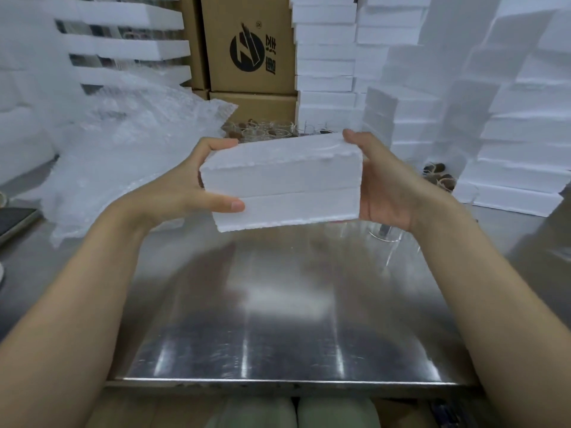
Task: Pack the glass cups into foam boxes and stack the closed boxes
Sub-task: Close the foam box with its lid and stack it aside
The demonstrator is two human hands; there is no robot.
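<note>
Holding a closed foam box [282,180] above the steel table [278,319], the left hand [197,186] and right hand [380,183] grip its two ends. Packing of this box seems finished; next it must go onto the box stacks [509,168] right of the table, set down level

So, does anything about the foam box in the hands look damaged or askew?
Yes, slightly: the foam box, gripped at its ends by the left hand and the right hand above the steel table, has a ragged, crumbled upper front edge. Its two halves sit closed and aligned.
</note>
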